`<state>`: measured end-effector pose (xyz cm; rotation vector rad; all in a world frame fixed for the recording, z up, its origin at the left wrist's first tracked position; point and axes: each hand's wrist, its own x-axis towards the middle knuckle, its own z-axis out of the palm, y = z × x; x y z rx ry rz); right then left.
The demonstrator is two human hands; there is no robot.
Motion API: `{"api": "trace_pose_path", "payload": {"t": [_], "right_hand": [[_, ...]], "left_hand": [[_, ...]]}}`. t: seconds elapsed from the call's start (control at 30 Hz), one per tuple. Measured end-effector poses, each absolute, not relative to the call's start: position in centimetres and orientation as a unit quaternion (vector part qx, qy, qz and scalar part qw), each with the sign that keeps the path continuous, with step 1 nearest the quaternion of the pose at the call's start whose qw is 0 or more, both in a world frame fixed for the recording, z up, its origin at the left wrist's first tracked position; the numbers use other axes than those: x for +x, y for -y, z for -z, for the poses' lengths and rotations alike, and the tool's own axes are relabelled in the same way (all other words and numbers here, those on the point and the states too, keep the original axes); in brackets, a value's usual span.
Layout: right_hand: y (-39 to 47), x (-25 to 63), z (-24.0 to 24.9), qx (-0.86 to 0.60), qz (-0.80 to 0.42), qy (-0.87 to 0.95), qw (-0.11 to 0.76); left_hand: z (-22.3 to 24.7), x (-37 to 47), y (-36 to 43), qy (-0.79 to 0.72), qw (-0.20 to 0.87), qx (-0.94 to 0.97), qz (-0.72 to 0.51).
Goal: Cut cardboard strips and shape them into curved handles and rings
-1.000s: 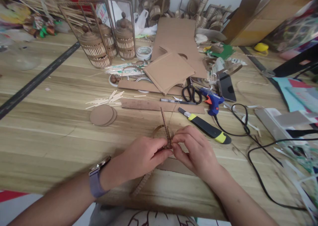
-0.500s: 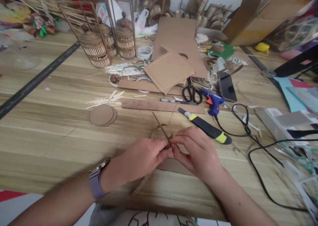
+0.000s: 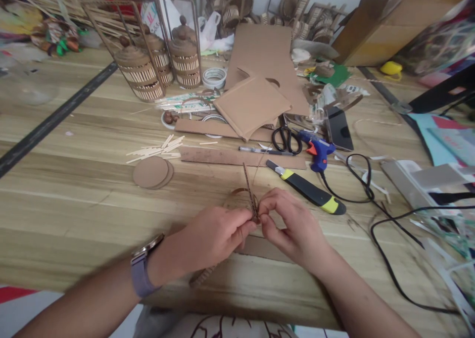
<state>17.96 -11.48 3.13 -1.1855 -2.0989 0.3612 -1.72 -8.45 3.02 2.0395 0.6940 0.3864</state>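
My left hand (image 3: 218, 236), with a watch on its wrist, pinches a thin brown cardboard strip (image 3: 249, 187) that stands up from between the fingers. Thumb and forefinger of my right hand (image 3: 293, 229) close on the same strip, close beside the left fingertips. A curled strip (image 3: 237, 192) loops just behind the fingers. Under the hands lies a flat cardboard piece (image 3: 265, 249), and a ridged strip (image 3: 202, 276) sticks out below my left wrist. The exact point of contact is hidden by the fingertips.
Round cardboard discs (image 3: 150, 172) and small sticks (image 3: 156, 150) lie at left. Beyond the hands are a utility knife (image 3: 308, 189), black scissors (image 3: 287, 139), a blue glue gun (image 3: 318, 152) with its cord, and cardboard sheets (image 3: 254, 105). Bamboo-look lanterns (image 3: 139, 73) stand behind.
The upright strip has turned from leaning left to nearly vertical. The fingers of my right hand have shifted slightly on it, and the view has moved a little.
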Motion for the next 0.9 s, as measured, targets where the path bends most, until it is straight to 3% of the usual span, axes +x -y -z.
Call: {"api": "trace_pose_path", "payload": {"t": [0.37, 0.63, 0.8, 0.9], "right_hand": [[11.49, 17.9, -3.31, -0.503, -0.42, 0.663, 0.362], [11.59, 18.1, -2.63, -0.433, -0.667, 0.489, 0.36], [11.7, 17.98, -2.55, -0.424, -0.724, 0.409, 0.358], [11.65, 17.9, -2.97, -0.456, -0.653, 0.485, 0.361]], "left_hand": [[-3.66, -1.68, 8.37, -0.289, 0.531, 0.781, -0.155], [-3.94, -2.03, 8.14, -0.259, 0.617, 0.731, -0.135], [-3.73, -2.14, 8.05, -0.247, 0.644, 0.713, -0.128], [-3.64, -2.06, 8.07, -0.283, 0.628, 0.711, -0.141]]}}
